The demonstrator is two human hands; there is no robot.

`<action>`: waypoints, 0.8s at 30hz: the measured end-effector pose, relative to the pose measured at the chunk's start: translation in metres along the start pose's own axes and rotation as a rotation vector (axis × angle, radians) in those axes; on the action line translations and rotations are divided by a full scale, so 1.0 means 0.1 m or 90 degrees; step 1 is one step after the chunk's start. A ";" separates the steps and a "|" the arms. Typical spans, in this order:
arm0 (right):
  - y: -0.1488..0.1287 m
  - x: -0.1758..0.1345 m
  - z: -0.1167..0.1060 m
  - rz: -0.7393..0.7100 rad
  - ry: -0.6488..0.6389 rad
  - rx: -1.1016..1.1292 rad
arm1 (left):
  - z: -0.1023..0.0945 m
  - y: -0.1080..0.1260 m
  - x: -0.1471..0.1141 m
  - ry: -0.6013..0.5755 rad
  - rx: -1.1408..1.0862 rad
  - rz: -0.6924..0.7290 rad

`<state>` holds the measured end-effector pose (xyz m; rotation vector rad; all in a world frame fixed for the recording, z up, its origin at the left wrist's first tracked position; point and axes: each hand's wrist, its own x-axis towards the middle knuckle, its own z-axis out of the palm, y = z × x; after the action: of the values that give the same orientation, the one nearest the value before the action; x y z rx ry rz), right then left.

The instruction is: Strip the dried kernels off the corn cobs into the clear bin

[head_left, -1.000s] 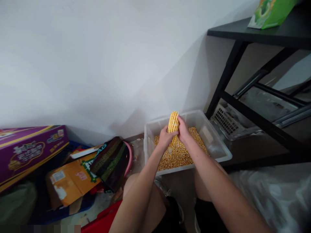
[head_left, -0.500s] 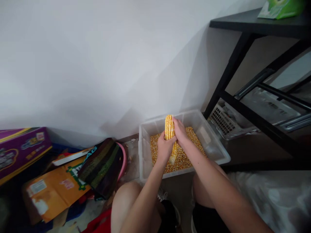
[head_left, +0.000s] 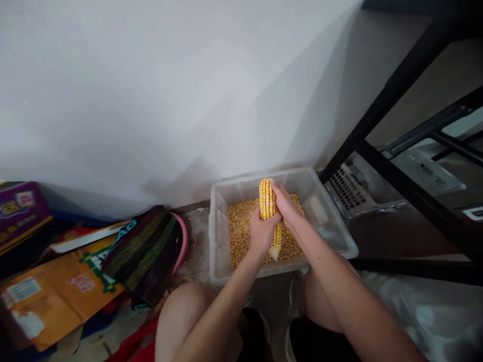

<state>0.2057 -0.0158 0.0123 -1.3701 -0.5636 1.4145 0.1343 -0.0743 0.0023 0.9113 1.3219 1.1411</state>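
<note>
My left hand [head_left: 264, 232] is wrapped round a yellow ear of corn [head_left: 267, 200], which stands nearly upright above the thumb. My right hand [head_left: 286, 205] is closed against it from the right, fingers behind the corn. Below the hands pokes out a further length of corn [head_left: 276, 241] with a pale tip; the hands hide whether it belongs to the same ear or a second one pressed alongside. Both hands are over a translucent plastic bin [head_left: 214, 226], whose bottom is covered with loose corn kernels [head_left: 241, 226].
A white wall rises behind the bin. To the right stand a black metal rack [head_left: 400, 183] and a white plastic basket [head_left: 349, 191]. On the left lie a dark mesh bag [head_left: 145, 256], a pink basin [head_left: 183, 244], an orange package [head_left: 64, 291] and a purple box [head_left: 24, 213].
The camera view has shifted and turned slightly, moving the surroundings in the picture. Both hands keep their hold on the corn, and more of its lower end shows.
</note>
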 end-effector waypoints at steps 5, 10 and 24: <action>0.04 0.08 0.01 0.005 0.008 0.031 | -0.01 0.01 0.03 0.011 0.030 0.030; -0.01 0.01 0.04 -0.024 0.042 -0.023 | -0.02 0.00 0.00 0.026 0.059 0.050; 0.04 0.02 0.04 -0.004 0.009 0.041 | -0.07 -0.02 0.00 0.002 0.029 0.040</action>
<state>0.2006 -0.0140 0.0084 -1.3247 -0.5085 1.4047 0.1280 -0.0754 0.0001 0.9916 1.3348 1.1653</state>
